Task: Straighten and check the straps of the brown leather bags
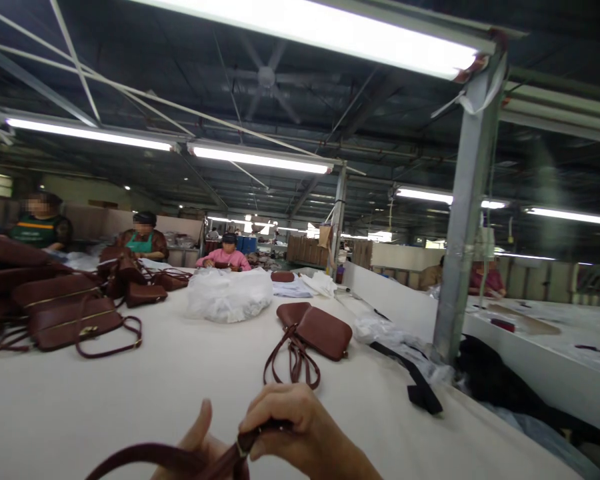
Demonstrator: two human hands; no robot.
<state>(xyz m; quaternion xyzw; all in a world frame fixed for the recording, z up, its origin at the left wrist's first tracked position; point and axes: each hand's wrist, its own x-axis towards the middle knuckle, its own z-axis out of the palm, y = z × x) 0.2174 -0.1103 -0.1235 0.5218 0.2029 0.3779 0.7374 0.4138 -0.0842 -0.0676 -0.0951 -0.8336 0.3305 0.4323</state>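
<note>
The right hand [300, 427] pinches the strap [150, 455] (metal-buckled), left fingers [200, 427] touching alongside.

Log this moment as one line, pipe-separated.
left hand: strap across it | right hand: gripping strap | ahead: maroon bags, crumpled plastic

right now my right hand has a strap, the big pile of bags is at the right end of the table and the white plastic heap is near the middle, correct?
The pile is on the wrong side: the head view shows the big pile of bags at the left. Your right hand does have a strap, and the plastic heap is near the middle.
</note>
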